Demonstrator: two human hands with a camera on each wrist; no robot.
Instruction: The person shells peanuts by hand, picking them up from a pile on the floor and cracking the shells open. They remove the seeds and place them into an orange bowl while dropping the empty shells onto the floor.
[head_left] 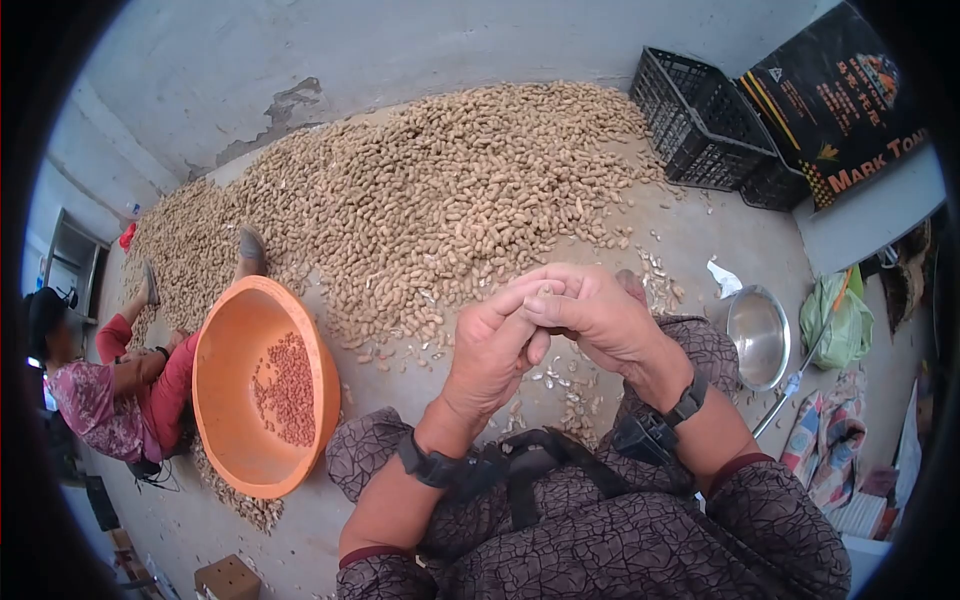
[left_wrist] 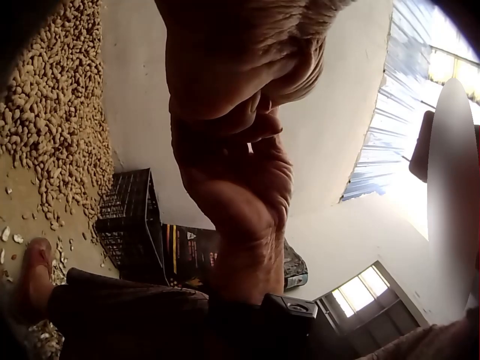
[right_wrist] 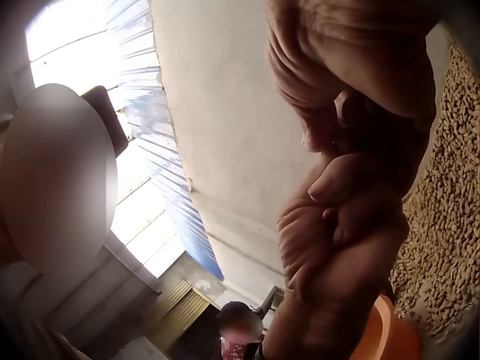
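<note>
Both hands meet in front of the body in the head view, above the lap and the floor. My left hand point(head_left: 485, 345) has its fingers bent in against the right one. My right hand point(head_left: 597, 312) lies over it, with the thumb pressed at the left hand's fingers. In the left wrist view the right hand point(left_wrist: 240, 187) shows below the left, curled fingers touching. I cannot tell what is between the fingers, since they cover it. Beyond the hands spreads a large heap of unshelled peanuts point(head_left: 430, 190). To the left an orange basin point(head_left: 225, 400) holds red peanut kernels point(head_left: 290, 390).
Another person point(head_left: 110, 400) sits at the left by the basin. Black crates point(head_left: 690, 130) and a printed black sack point(head_left: 830, 100) stand at the back right. A steel bowl point(head_left: 757, 340), a green bag point(head_left: 840, 320) and a patterned cloth point(head_left: 825, 435) lie at the right.
</note>
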